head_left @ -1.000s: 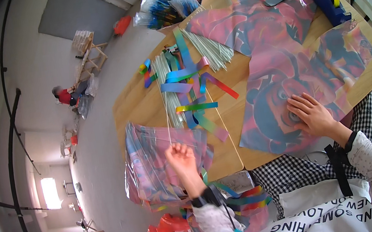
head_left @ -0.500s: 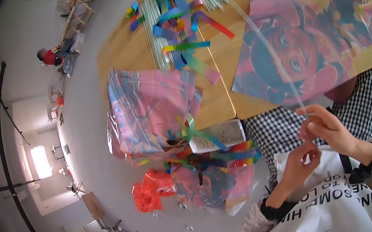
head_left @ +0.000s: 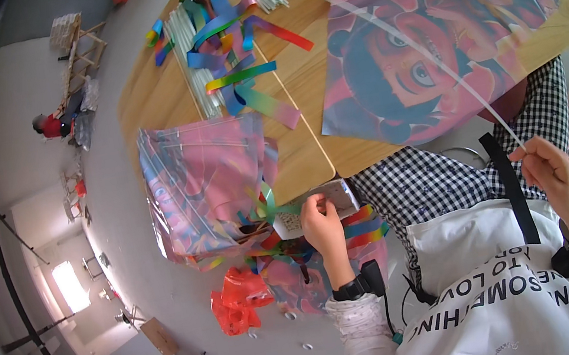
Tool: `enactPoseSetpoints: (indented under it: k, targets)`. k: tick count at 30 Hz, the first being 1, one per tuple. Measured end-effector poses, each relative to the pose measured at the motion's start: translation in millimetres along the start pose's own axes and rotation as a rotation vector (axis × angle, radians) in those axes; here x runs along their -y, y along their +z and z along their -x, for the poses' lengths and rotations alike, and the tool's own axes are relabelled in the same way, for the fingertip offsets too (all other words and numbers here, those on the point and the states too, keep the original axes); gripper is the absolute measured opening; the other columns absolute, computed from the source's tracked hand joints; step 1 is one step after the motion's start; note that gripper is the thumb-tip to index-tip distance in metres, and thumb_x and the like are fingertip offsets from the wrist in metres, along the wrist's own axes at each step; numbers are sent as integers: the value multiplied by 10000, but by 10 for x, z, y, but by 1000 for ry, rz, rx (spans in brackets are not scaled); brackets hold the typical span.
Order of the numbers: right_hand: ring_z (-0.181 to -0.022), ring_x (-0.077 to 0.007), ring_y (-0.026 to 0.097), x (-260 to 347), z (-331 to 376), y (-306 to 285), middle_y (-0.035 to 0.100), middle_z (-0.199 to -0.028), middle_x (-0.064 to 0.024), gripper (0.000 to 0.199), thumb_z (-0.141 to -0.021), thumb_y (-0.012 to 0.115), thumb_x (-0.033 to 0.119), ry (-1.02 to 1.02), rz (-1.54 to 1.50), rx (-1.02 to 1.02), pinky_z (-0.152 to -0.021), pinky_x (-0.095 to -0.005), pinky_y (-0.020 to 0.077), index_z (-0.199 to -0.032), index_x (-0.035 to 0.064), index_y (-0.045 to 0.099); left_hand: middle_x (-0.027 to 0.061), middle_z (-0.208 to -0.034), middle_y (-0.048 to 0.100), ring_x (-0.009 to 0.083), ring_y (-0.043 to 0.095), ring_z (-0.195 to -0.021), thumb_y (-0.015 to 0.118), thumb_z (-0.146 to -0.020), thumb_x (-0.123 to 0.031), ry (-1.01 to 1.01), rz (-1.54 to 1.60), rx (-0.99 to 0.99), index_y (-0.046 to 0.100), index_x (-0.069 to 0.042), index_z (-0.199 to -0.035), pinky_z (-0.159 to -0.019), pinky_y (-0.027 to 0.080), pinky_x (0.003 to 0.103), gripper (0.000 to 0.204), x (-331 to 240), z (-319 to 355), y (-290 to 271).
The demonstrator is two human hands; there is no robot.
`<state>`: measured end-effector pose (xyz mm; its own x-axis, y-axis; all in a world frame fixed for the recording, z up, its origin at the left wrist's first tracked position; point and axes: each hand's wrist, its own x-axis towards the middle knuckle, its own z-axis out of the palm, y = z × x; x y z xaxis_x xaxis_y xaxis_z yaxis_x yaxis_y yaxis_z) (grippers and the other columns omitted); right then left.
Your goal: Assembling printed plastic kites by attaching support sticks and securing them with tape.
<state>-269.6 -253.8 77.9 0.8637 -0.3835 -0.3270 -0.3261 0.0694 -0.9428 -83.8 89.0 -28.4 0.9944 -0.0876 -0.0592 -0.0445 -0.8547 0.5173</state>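
My right hand (head_left: 548, 167) pinches the near end of a long thin white rod (head_left: 442, 64). The rod slants away to the far left, over a printed pink and blue plastic sheet (head_left: 415, 58) on the table. My left hand (head_left: 323, 225) is at a small white box (head_left: 346, 197) by the table's near edge. Its fingers are bent together and dip into the box. Small pale bits lie in the box; whatever the fingertips pinch is hidden.
On the wooden table (head_left: 295, 153) lie bundles of white rods (head_left: 188, 58) and rainbow ribbons (head_left: 241, 75). Folded printed sheets (head_left: 206, 179) hang at its left edge. A red plastic bag (head_left: 239, 301) is below them. A person in red (head_left: 52, 126) sits far left.
My hands were close together at the rod's near end. The left has moved left to the white box, while the right has shifted slightly right, keeping the rod. The whole view has shifted too.
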Motion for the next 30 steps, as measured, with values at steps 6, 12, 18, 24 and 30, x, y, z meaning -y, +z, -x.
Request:
enactPoseSetpoints:
  k: [6,12,18,24,30]
  targets:
    - [-648,-76,473,75,38,113,512,-748,-17,176,-950,418,-25,35,49,113,-587,-209,354,-997,-34,587,105,-807,679,260,650,-718,679,-810,-161,-100,-136,-122,668,-41,-874,-658,484,364,136,99,-81,267]
    - [-640,-85,491,63,11,123,544,-742,-31,161,-952,435,-15,13,112,94,-569,-217,359,-989,-29,591,122,-791,675,271,646,-710,656,-817,-128,-87,-131,-83,647,-19,-865,-664,483,367,120,175,-135,329]
    - [-615,-134,536,-63,42,131,571,-726,-59,141,-898,481,-48,-97,208,93,-542,-257,406,-968,-37,604,115,-862,638,251,617,-753,657,-815,-79,-137,-17,-90,589,-22,-874,-676,473,369,106,-104,-27,13]
    - [-591,-208,565,6,10,179,552,-677,-105,237,-770,549,-100,-208,394,287,-516,-288,424,-961,-27,668,24,-907,616,163,578,-781,623,-896,-57,-318,1166,-109,613,-73,-1047,-668,461,286,153,-559,37,-336]
    - [-554,-213,540,-153,78,91,531,-644,-97,268,-733,590,-103,-238,482,306,-490,-317,403,-966,-13,687,-28,-881,536,107,476,-799,654,-888,-198,-218,2175,304,611,-110,-992,-683,400,266,143,-746,50,-395]
